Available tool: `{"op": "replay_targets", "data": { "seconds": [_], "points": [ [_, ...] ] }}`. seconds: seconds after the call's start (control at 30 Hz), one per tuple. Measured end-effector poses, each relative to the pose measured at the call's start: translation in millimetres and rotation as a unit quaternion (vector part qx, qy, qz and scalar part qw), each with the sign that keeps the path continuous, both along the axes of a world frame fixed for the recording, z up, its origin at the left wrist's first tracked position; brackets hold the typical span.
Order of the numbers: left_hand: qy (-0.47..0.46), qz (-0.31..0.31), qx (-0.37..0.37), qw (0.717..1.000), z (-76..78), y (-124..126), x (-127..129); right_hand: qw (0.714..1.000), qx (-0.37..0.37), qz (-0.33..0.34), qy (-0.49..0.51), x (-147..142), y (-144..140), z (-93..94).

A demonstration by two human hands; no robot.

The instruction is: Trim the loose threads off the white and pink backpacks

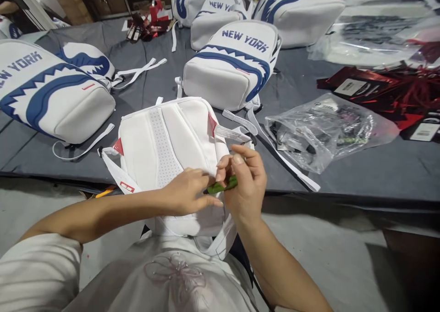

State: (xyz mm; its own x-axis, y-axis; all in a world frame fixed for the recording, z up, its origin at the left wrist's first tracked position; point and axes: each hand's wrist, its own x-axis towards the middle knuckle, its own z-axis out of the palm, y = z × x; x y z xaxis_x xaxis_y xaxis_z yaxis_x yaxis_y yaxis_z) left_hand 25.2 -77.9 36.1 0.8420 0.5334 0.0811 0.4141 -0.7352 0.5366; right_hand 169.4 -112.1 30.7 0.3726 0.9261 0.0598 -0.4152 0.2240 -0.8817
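**One white backpack [140,142] lay across the table's [144,73] near edge, under two hands**

In the head view, the backpack rested with its back panel up, its upper part on the table and its lower end past the near edge, against the wearer's shirt [178,280]; five other backpacks [220,85] showed NEW YORK lettering, one near the left edge, one in the middle and three toward the far edge; a sixth, smaller in view, lay behind the left one.

Two heaps of red tags [364,89] were there, one by the right edge and one near the far edge; one clear plastic bag [330,133] with dark contents sat toward the near right corner.

The left hand [189,190] lay palm down over the back panel, its forearm almost level, thumb apart from the bent fingers; whether it gripped anything could not be told; the right hand [245,179], its forearm slanting up from the lower right, was curled around one slim green tool [223,185].
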Motion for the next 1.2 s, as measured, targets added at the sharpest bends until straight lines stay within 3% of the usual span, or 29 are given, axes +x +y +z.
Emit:
{"op": "replay_targets", "data": {
  "seconds": [0.1, 0.17, 0.23, 0.37, 0.43, 0.5, 0.57, 0.67, 0.83, 1.03, 1.2],
  "points": [
    [-0.014, 0.010, -0.027, 0.999, -3.6, -1.5, -6.2, 0.995, 0.017, 0.046, -0.092, -4.7, -9.7, -8.0],
    [-0.016, 0.001, 0.011, 1.000, 0.2, 7.8, -13.1, 0.970, 0.018, 0.094, -0.225, 2.0, -13.2, -17.6],
    [-0.010, -0.013, 0.075, 0.997, 5.7, 23.7, -18.4, 0.944, -0.009, 0.096, -0.314, 12.7, -13.5, -26.0],
    [0.023, 0.031, 0.278, 0.960, 13.9, 70.5, -17.2, 0.967, -0.070, -0.032, -0.241, 27.7, -7.3, -32.8],
    [0.075, 0.032, 0.338, 0.938, 16.2, 91.4, -11.1, 0.973, -0.080, -0.043, -0.210, 26.7, -2.8, -32.7],
    [0.133, 0.008, 0.350, 0.927, 17.2, 102.2, -3.7, 0.973, -0.105, -0.028, -0.203, 21.3, 1.1, -33.3],
    [0.167, -0.027, 0.339, 0.925, 15.6, 100.5, 1.9, 0.971, -0.122, -0.039, -0.203, 14.8, 3.9, -35.8],
    [0.139, -0.068, 0.341, 0.927, 6.4, 82.2, 2.6, 0.962, -0.119, -0.094, -0.226, 8.8, 6.1, -41.4],
    [0.014, -0.037, 0.358, 0.933, -12.1, 58.0, -7.6, 0.952, -0.107, -0.118, -0.261, 9.2, 5.6, -48.0],
    [-0.005, -0.046, 0.370, 0.928, -15.6, 58.8, -9.1, 0.948, -0.104, -0.135, -0.269, 3.8, 2.0, -52.6],
    [-0.029, -0.030, 0.350, 0.936, -20.9, 56.6, -10.3, 0.938, -0.056, -0.124, -0.318, -3.0, -0.2, -51.8]
  ]
}}
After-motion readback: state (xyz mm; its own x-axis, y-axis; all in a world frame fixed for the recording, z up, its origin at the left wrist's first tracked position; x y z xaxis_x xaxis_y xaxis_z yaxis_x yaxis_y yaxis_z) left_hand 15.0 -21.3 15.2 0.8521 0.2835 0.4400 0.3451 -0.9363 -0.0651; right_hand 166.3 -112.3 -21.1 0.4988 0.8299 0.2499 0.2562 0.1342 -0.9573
